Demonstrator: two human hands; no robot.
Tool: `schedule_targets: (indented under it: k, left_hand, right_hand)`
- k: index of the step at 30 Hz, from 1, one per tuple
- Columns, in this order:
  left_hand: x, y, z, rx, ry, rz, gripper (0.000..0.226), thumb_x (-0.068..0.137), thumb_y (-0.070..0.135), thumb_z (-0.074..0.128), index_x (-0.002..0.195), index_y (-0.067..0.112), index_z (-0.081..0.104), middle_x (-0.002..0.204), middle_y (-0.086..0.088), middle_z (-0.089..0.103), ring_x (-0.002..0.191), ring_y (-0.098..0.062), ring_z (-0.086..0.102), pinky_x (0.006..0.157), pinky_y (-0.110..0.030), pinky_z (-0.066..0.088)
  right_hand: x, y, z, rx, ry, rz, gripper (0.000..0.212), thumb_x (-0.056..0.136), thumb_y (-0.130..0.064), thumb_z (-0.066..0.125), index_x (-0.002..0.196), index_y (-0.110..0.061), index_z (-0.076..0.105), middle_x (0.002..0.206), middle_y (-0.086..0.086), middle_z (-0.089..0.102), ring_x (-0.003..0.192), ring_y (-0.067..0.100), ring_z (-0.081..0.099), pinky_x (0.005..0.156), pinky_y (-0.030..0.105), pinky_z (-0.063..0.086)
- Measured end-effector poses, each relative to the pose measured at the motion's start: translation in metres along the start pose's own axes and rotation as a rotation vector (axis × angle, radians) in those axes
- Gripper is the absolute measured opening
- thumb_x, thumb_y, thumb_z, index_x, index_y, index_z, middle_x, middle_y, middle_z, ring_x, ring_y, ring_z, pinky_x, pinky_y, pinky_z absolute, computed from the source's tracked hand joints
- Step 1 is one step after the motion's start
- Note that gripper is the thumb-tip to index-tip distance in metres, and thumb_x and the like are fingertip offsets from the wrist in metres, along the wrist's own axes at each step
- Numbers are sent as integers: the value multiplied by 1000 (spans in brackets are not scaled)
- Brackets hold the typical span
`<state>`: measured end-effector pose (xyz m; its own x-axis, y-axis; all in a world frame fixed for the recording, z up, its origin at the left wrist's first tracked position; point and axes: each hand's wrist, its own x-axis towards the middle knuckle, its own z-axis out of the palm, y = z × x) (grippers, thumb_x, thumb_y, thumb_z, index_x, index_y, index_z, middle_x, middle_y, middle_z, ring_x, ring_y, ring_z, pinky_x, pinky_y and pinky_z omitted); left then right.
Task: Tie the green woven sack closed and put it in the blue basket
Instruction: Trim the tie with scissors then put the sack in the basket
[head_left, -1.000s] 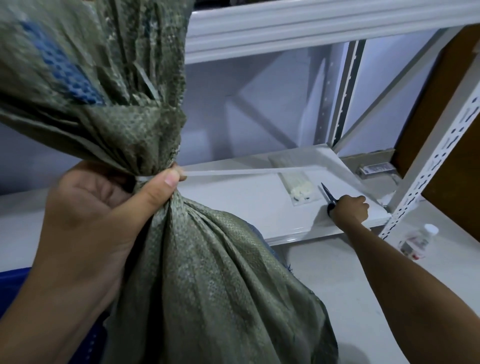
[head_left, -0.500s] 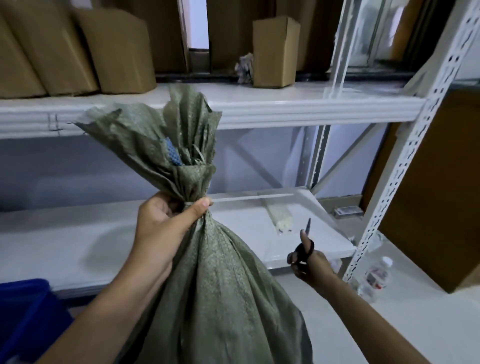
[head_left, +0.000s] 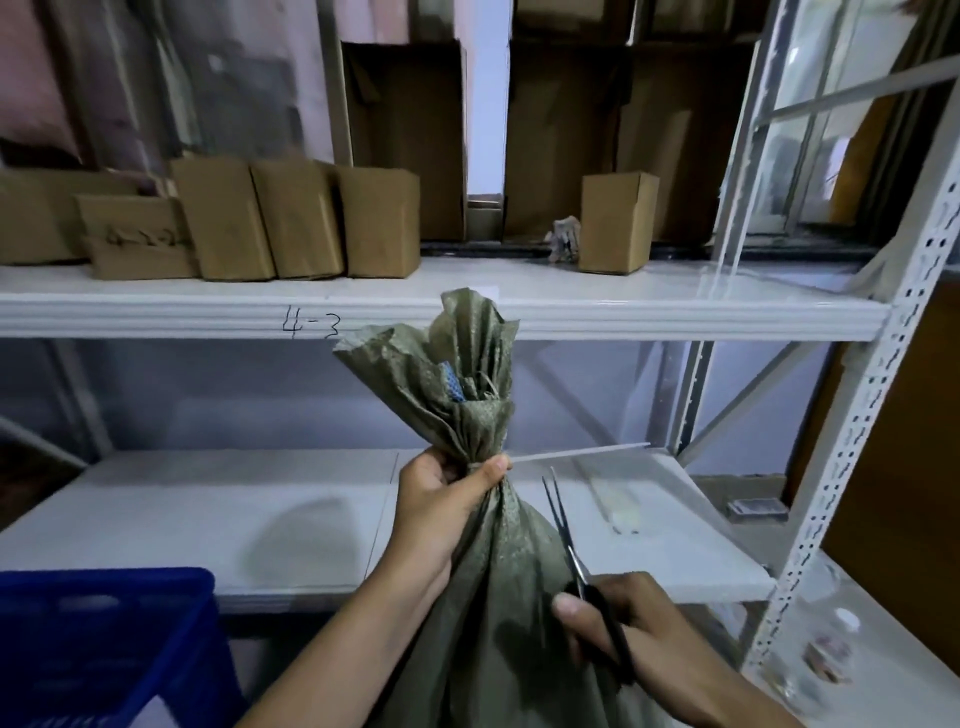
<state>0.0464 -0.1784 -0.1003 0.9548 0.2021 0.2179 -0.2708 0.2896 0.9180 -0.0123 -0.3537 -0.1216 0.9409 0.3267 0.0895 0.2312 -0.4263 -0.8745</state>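
Note:
The green woven sack (head_left: 498, 587) hangs upright in front of me, its neck bunched and cinched by a white cable tie (head_left: 582, 453) whose long tail sticks out to the right. My left hand (head_left: 447, 499) grips the neck at the tie. My right hand (head_left: 628, 629) holds black scissors (head_left: 566, 540), blades pointing up, slightly apart, just below the tie's tail. The blue basket (head_left: 104, 649) stands at the lower left.
A white metal shelf rack (head_left: 852, 467) stands behind the sack. Cardboard boxes (head_left: 291, 218) sit on the upper shelf. A bag of cable ties (head_left: 618, 509) lies on the lower shelf. A plastic bottle (head_left: 826, 649) lies on the floor at right.
My right hand picked the scissors up from the lower shelf and brought them close to the sack. The view pulled back and tilted up, so the sack sits farther from the camera.

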Motion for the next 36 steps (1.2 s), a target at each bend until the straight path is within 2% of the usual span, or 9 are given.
schedule_targets:
  k: [4,9,15,19,23,26,30,33,36]
  left_hand:
    - [-3,-1,-3,9,5,-17,12,74,2,73,85,7,69,77,-4,75,74,-15,69,68,-23,53]
    - [0,2,-8,-7,36,-13,11,75,1,72,85,5,69,75,-6,75,71,-15,69,63,-21,53]
    - [9,1,-17,-69,97,-29,14,74,2,72,87,5,69,79,-6,75,77,-19,68,75,-28,54]
    - [9,1,-17,-83,118,-32,20,71,4,72,91,1,69,89,-16,73,88,-28,66,95,-45,48]
    - [4,-1,-12,-88,79,-50,21,73,3,71,94,0,67,91,-17,72,89,-30,65,95,-50,47]
    - [1,-2,-9,-84,29,-64,22,72,4,70,94,3,67,90,-14,73,89,-28,66,91,-45,50]
    - [-5,-5,-3,-35,-41,-55,16,76,-1,68,92,4,67,86,-9,76,82,-20,70,72,-27,54]
    - [-9,-6,0,7,-50,-21,16,76,2,69,92,4,68,89,-9,76,85,-20,69,79,-31,53]
    - [-11,-4,-1,65,-57,37,28,67,19,74,93,8,69,92,-2,77,90,-18,70,86,-34,52]
  right_hand:
    - [14,-7,11,38,20,-59,64,70,-68,59,51,-7,64,44,-3,53,45,6,53,56,23,42]
    - [24,-12,18,34,45,-92,73,68,-72,55,54,-1,64,44,0,52,45,7,53,56,23,42]
    - [30,-11,32,-106,63,-48,88,61,-81,57,65,7,59,49,8,46,49,9,46,56,29,37]
    - [30,-11,29,-78,132,39,87,58,-87,52,58,-1,65,44,6,46,46,12,48,56,29,40]
    - [27,-11,22,-30,127,32,78,60,-86,50,46,-11,64,42,5,50,42,12,49,54,27,40]
    - [26,-12,22,-2,113,17,80,60,-84,52,51,-6,66,41,4,48,42,11,47,53,25,38]
    - [26,-13,20,13,108,-13,77,66,-77,53,55,-2,67,36,0,46,39,7,45,53,23,37]
    - [27,-12,21,27,108,-14,78,66,-76,53,55,-1,67,38,1,48,41,8,46,54,25,37]
    - [28,-11,22,32,93,-11,80,65,-78,53,55,0,66,43,4,50,45,11,47,56,28,38]
